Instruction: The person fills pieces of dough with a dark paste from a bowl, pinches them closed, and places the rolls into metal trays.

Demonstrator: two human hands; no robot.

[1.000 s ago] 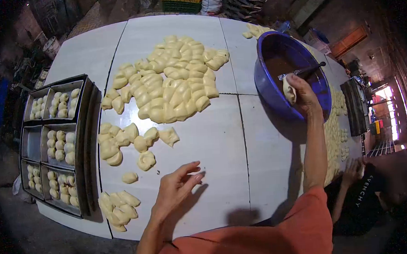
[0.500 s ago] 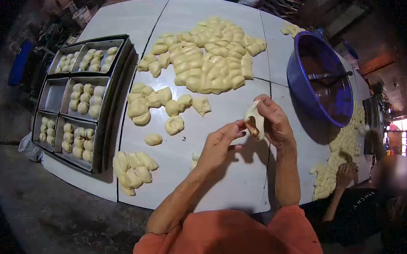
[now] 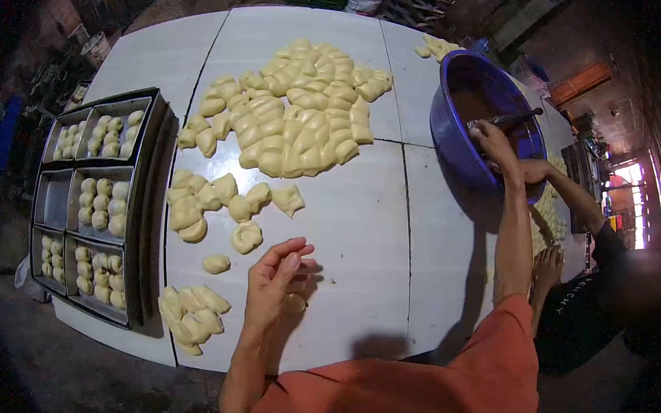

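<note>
My left hand point(image 3: 274, 278) hovers low over the white table, thumb and fingers loosely bent and apart, with nothing showing between them. Partly behind its wrist is a small piece of dough point(image 3: 295, 302). Nearby lie a single dough piece point(image 3: 216, 264) and a clump of dough pieces point(image 3: 195, 317). My right hand point(image 3: 492, 144) reaches into the purple basin point(image 3: 446, 134) of brown filling, its fingers curled down beside a dark-handled stirring tool point(image 3: 522, 118). I cannot tell what those fingers hold.
At left, compartmented metal trays point(image 3: 56, 176) hold dough balls. A broad spread of dough pieces point(image 3: 304, 122) covers the table's far middle. On the right, a co-worker's hand point(image 3: 536, 171) is at the basin's near rim, the other hand point(image 3: 547, 266) beside more dough.
My right hand has moved from beside my left hand into the basin. The filled dough it held is out of sight. A co-worker's hand has come to the basin; my view has shifted right.
</note>
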